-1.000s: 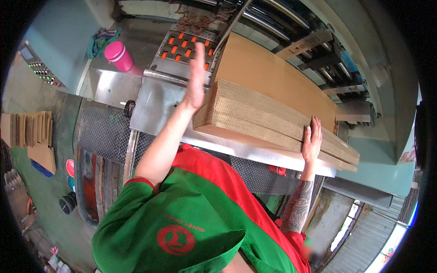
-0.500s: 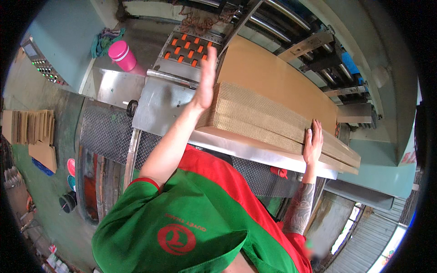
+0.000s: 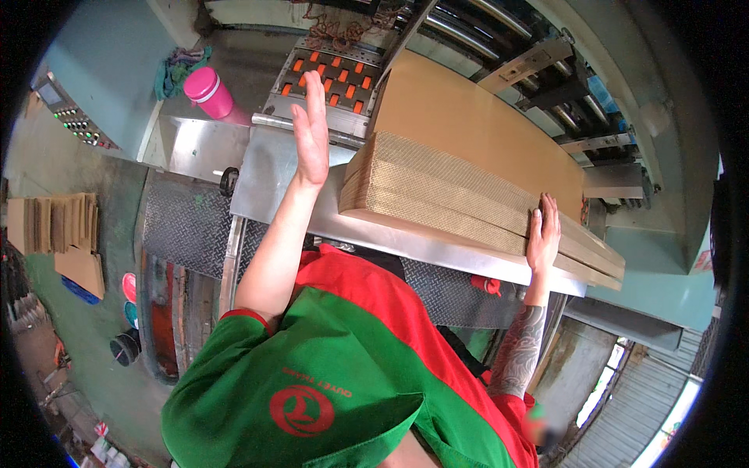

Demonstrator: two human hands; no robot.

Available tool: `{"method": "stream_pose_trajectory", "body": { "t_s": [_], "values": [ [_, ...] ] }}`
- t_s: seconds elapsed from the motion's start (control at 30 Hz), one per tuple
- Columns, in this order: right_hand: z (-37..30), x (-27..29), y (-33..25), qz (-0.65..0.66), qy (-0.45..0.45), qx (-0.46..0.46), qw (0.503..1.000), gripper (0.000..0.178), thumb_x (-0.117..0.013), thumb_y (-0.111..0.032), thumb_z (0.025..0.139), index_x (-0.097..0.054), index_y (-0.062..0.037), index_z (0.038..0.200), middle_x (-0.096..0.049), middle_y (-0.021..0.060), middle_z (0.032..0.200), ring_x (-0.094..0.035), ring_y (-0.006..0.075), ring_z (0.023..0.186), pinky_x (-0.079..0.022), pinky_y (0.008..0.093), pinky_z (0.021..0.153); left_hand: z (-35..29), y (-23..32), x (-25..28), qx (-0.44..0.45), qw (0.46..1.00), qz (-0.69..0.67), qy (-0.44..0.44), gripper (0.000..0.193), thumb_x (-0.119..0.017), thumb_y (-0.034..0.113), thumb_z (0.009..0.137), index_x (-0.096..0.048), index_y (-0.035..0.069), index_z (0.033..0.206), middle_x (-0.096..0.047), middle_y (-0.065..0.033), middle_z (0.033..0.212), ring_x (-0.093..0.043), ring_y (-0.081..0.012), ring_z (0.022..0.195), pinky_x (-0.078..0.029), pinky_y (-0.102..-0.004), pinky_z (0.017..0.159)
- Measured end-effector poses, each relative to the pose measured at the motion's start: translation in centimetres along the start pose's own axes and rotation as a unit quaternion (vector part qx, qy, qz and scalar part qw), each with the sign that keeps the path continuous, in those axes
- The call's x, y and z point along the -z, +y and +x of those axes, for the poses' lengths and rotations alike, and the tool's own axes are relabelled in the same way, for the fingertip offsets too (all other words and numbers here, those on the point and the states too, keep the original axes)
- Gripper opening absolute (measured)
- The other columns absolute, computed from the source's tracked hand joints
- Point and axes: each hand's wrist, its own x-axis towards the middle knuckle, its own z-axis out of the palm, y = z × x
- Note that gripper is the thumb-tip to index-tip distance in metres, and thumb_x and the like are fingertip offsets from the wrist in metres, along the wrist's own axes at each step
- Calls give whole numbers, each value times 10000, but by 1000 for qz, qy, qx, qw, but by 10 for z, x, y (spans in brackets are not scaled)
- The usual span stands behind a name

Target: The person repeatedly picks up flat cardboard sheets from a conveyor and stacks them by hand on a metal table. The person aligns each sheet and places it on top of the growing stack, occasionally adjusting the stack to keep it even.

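1. The left hand is wide and empty, fingers extended and pointing away from the body; it stands just beside the left end of the stack – apart from it, with a strip of metal showing between.

2. The right hand is also flat and spread, gripping nothing; it appears to rest against the front of the stack near the right end, fingertips at the upper edge.

3. The left forearm slants up from the sleeve, while the right forearm reaches farther out to the side, so the arms frame the load.

4. The cardboard stack lies on the metal table in front of the person, its broad top sheet running back toward the machine's steel bracket.

5. As a judgement, loading this pile looks done and evening it mostly done: the front edges lie close, but a seam splits the layers and the left end looks slightly staggered – that unevenness seems to be what is left.

6. Farther out are the orange-wheeled roller bed, a pink jug and, on the floor, another cardboard bundle.
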Motion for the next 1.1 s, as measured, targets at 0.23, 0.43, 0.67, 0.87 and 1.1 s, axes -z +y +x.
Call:
{"method": "stream_pose_trajectory", "body": {
  "t_s": [0.23,0.43,0.67,0.87,1.1],
  "values": [
    [2,-2,3,-1,3,-3,1000,489,-478,-346,1159,-546,-98,1575,-517,144,1650,-407,351,1580,-300,496,1295,-35,-1,-20,56,993,15,-98,1026,-41,808,1057,-36,52,1750,34,-116,1843,35,-248,1700,94,-411,1348],
    [1,-2,4,-2,1,-8,1000,493,-469,-354,1162,-544,-104,1581,-514,143,1652,-408,345,1580,-297,487,1296,-40,0,-5,51,979,32,-195,915,-96,727,1110,42,88,1749,99,-85,1841,89,-238,1693,78,-422,1355],
    [3,-3,3,-2,1,-12,1000,493,-471,-357,1162,-549,-102,1576,-518,144,1648,-418,345,1574,-305,490,1293,-58,-12,-15,23,993,50,-105,982,-83,783,1076,6,75,1751,68,-86,1844,77,-235,1695,97,-420,1349],
    [3,-3,4,-9,9,2,1000,488,-472,-345,1162,-550,-89,1570,-526,157,1637,-434,361,1559,-328,492,1283,-53,-1,-10,24,990,58,-122,1007,-53,799,1062,-9,65,1750,44,-91,1846,69,-248,1697,99,-437,1350],
    [4,-2,4,5,5,6,1000,493,-474,-348,1161,-544,-88,1574,-529,162,1634,-434,370,1558,-333,491,1280,-60,4,-19,16,987,65,-145,927,-138,707,1121,22,41,1746,82,-128,1841,76,-251,1696,69,-410,1355]
  ]
}}
